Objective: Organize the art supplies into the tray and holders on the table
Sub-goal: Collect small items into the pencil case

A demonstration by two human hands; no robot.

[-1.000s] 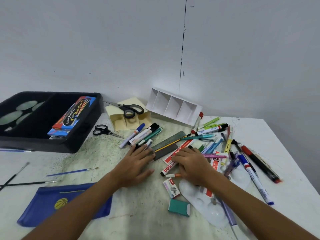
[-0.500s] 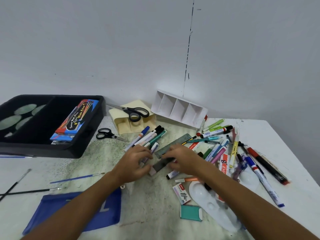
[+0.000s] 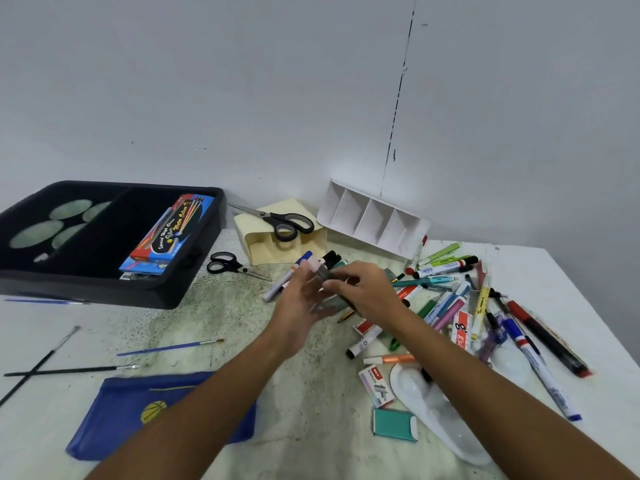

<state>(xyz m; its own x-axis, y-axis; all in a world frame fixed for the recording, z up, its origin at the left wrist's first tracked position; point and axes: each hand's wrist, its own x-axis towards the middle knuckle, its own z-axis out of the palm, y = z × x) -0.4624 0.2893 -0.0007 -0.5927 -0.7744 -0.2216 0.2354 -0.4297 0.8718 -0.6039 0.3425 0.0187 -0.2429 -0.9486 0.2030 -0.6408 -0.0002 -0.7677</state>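
the big black tray (image 3: pixel 194 292) sits at nine o'clock on the table (image 3: pixel 571 271), with one box of water colours (image 3: pixel 169 233) leaning in its right part. the white holder (image 3: pixel 372 216) with four slots and the cream holder (image 3: pixel 277 249) both lie tipped over at twelve o'clock. you have two scissors – one (image 3: pixel 284 221) on the cream holder, one (image 3: pixel 230 265) just beside the tray – and three brushes (image 3: pixel 169 348) at eight o'clock.

your left hand (image 3: pixel 298 306) and right hand (image 3: pixel 367 292) meet above the table, both pinching a flat grey ruler (image 3: pixel 323 271). it is blurry, so i cannot tell how firm the hold is. it could slip, i think, and fall into the pen pile (image 3: pixel 450 299) at three o'clock – then pens may roll off the edge. stand the holders up first, or things will spill out.
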